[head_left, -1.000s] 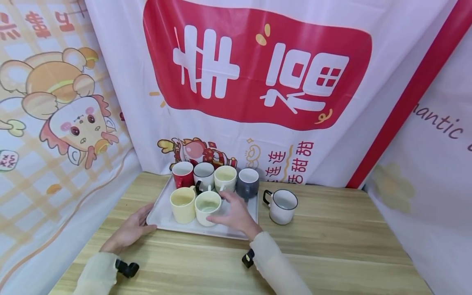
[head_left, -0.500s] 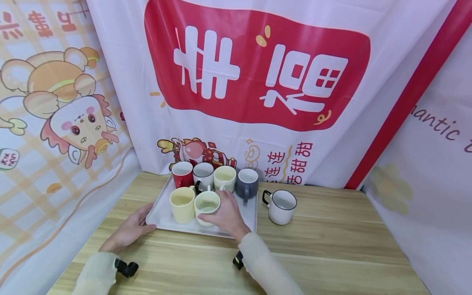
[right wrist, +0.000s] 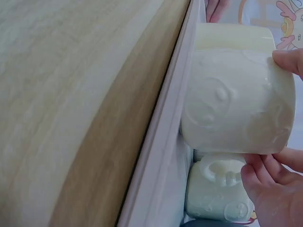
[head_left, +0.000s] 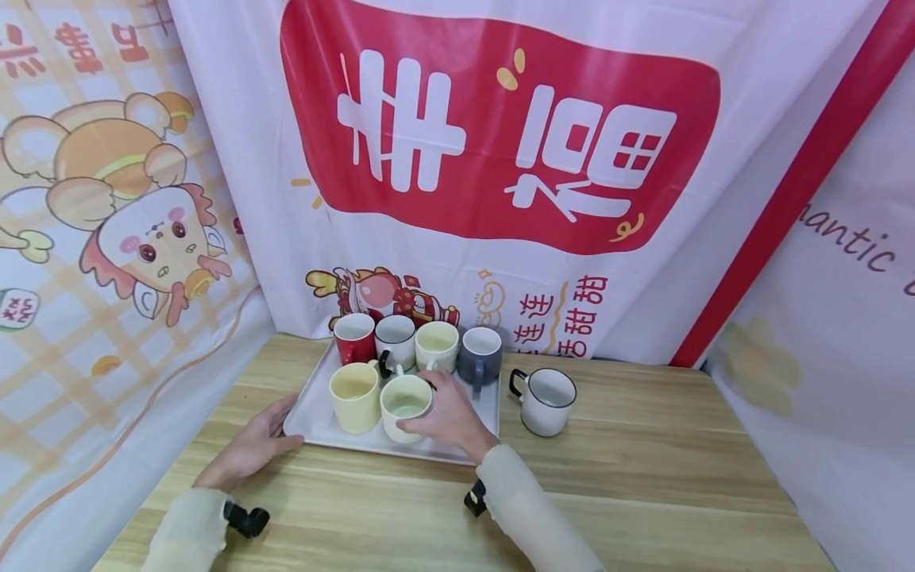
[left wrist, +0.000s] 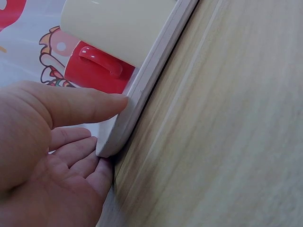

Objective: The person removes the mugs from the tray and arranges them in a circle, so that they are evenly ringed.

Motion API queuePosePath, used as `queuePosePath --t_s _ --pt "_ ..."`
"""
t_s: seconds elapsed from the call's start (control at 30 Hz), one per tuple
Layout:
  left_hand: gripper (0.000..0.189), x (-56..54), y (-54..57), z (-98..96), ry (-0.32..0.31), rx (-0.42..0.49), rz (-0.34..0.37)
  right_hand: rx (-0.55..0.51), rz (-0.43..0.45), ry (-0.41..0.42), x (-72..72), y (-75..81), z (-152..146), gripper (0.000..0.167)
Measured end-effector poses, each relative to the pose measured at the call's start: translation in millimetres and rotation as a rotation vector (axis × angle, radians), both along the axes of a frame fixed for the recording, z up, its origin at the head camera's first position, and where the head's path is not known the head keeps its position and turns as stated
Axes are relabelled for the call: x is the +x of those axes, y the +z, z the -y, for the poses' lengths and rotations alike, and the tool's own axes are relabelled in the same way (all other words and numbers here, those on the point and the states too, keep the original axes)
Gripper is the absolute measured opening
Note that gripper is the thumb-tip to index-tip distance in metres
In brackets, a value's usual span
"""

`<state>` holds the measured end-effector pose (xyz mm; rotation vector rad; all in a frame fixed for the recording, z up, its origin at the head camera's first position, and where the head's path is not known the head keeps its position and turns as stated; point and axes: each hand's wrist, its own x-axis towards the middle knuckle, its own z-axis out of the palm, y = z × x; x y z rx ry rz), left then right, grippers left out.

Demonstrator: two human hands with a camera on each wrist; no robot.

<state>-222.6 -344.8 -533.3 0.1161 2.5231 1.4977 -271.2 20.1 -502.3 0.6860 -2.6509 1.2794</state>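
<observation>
A light grey tray [head_left: 325,433] lies on the wooden table. My left hand [head_left: 250,445] holds its near left corner, the thumb along the front rim and the fingers by the left side in the left wrist view. My right hand [head_left: 450,413] grips a cream mug [head_left: 397,425] with raised patterns [right wrist: 227,101], thumb and fingers on opposite sides of it. This mug is upright at the tray's front, beside a pale yellow mug [head_left: 355,409]. Behind them stand a red mug [head_left: 355,342], a white black-rimmed mug [head_left: 397,343], another cream mug [head_left: 438,342] and a dark grey mug [head_left: 480,357].
A white mug with a black rim and handle [head_left: 546,409] stands on the table [head_left: 643,461], right of the tray. Behind the table hangs a white curtain [head_left: 608,302] with red print, and a patterned cloth [head_left: 107,238] covers the left side.
My right hand first moved left onto the cream mug. Since then hand and mug have shifted slightly right and towards me. My left hand stays at the tray's corner.
</observation>
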Motion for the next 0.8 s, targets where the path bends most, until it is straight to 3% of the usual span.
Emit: queuePosePath --t_s 0.2,0.4,0.8 --pt "0.092 -1.5 -0.3 -0.5 0.001 0.003 0.005 0.007 0.04 0.056 1.9 4.7 -12.4 0.083" --pt "0.093 -1.6 0.8 -0.3 0.008 0.001 0.013 -0.035 0.081 -0.01 7.3 -1.7 -8.9 0.093" --pt "0.093 -0.8 1.2 -1.3 0.016 -0.017 0.021 -0.075 0.028 -0.057 5.3 -12.8 -0.4 0.078"
